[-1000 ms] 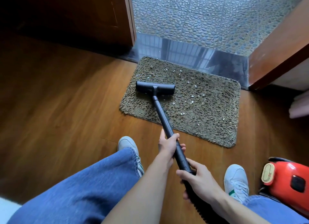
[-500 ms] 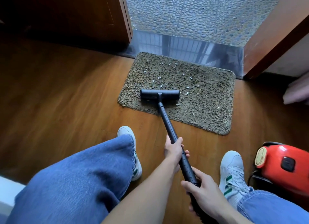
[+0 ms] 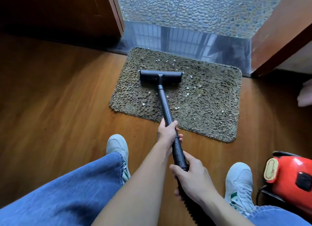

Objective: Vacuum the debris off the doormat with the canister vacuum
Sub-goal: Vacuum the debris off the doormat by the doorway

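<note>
A shaggy olive-brown doormat (image 3: 202, 107) lies on the wood floor in front of the doorway. Small white debris bits (image 3: 187, 88) are scattered over its middle and far part. The black vacuum floor head (image 3: 161, 75) rests on the mat's upper left area, joined to a black wand (image 3: 164, 104). My left hand (image 3: 168, 133) grips the wand near the mat's front edge. My right hand (image 3: 190, 176) grips the ribbed handle lower down, where the black hose starts. The red canister vacuum (image 3: 293, 173) sits on the floor at the right.
Wood floor (image 3: 59, 99) spreads to the left. A glossy dark threshold (image 3: 185, 40) and pebble paving lie beyond the mat. Wooden door frames (image 3: 278, 40) flank the opening. My two white sneakers (image 3: 117, 146) and jeans fill the foreground. A pale object (image 3: 305, 94) sits at the right edge.
The floor head was pulled back toward the mat's near edge, then pushed forward again onto the upper left area. Less debris shows on the mat's middle. Both hands kept their grip.
</note>
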Available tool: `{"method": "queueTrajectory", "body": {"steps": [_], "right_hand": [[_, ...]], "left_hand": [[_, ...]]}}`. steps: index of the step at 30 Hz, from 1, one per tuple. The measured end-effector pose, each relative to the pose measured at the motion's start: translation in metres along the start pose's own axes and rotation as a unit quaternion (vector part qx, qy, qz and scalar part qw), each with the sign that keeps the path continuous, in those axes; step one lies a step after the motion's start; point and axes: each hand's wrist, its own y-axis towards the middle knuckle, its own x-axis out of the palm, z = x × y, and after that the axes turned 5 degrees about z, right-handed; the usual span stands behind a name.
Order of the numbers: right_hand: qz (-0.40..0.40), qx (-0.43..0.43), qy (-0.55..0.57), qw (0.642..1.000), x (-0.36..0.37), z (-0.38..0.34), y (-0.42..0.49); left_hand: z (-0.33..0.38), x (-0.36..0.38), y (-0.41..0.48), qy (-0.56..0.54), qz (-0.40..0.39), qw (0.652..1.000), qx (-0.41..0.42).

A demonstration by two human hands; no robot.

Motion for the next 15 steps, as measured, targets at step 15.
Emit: {"method": "queueTrajectory", "body": {"steps": [15], "right_hand": [[-0.036,0.003,0.014,0.999,-0.017,-0.027,0.001]], "left_hand": [[0.023,0.002,-0.006,-0.014,-0.002,1.000,-0.012]]}}
